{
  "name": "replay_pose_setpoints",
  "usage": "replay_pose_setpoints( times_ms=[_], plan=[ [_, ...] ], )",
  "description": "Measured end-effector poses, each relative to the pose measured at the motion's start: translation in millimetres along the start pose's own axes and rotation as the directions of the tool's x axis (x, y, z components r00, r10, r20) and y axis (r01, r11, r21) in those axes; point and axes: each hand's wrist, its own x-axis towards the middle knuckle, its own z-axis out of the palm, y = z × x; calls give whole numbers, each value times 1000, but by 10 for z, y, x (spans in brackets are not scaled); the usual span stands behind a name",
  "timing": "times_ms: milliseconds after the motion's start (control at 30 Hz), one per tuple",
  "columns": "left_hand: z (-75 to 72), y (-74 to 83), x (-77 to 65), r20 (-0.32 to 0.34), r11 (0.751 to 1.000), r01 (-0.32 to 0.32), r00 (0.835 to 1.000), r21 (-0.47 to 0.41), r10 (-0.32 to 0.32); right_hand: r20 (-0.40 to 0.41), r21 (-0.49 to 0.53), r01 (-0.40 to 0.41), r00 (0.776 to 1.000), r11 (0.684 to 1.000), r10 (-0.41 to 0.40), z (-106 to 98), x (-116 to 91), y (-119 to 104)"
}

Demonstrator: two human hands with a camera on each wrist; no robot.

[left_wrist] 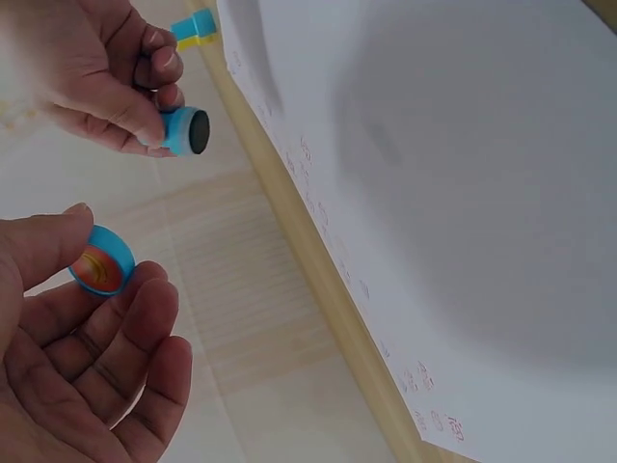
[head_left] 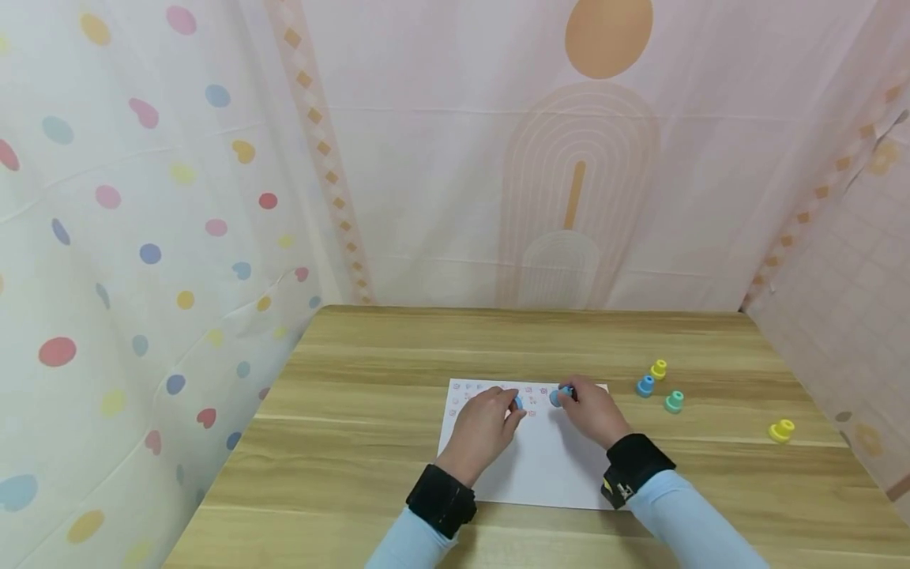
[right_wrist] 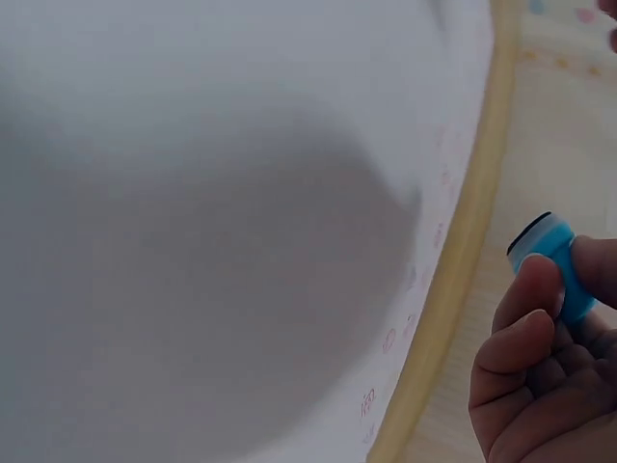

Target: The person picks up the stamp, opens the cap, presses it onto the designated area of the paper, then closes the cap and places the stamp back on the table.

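My left hand point(head_left: 481, 431) pinches a round blue cap point(left_wrist: 104, 260) between thumb and fingertips. The cap's hollow side, orange inside, shows in the left wrist view. Opposite it, my right hand point(head_left: 596, 412) grips a small blue toy stamp point(right_wrist: 551, 258) by its handle. The stamp's dark round face is uncovered, with a pale band behind it. Both hands hover over the upper part of a white sheet of paper point(head_left: 547, 466), a short gap between cap and stamp. Small red and bluish stamped prints point(left_wrist: 424, 376) line the sheet's far edge.
Right of the paper on the wooden table point(head_left: 341, 466) stand a blue stamp point(head_left: 644, 386), a green stamp point(head_left: 674, 402) and a yellow stamp point(head_left: 659, 369). Another yellow stamp point(head_left: 781, 431) stands farther right. A patterned curtain point(head_left: 426, 197) hangs behind the table.
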Motion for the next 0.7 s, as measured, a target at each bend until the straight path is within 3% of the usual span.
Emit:
replay_pose_setpoints(
  times_ms=[200, 400, 500, 700],
  plan=[
    [-4, -5, -10, -3, 1000, -2, 1000, 14, 2, -18, -209, 122, 992, 970, -128, 90, 45, 21],
    [5, -14, -14, -4, 1000, 1, 1000, 10, -1, 27, -378, 225, 972, 898, -232, 160, 63, 15],
    [6, -19, -16, -2, 1000, 5, 1000, 6, -5, 59, -418, 249, 967, 874, -247, 187, 68, 2],
    [-3, -21, -29, 5, 1000, 12, 1000, 6, -12, 69, -425, 268, 962, 864, -265, 214, 55, -26]
  ],
)
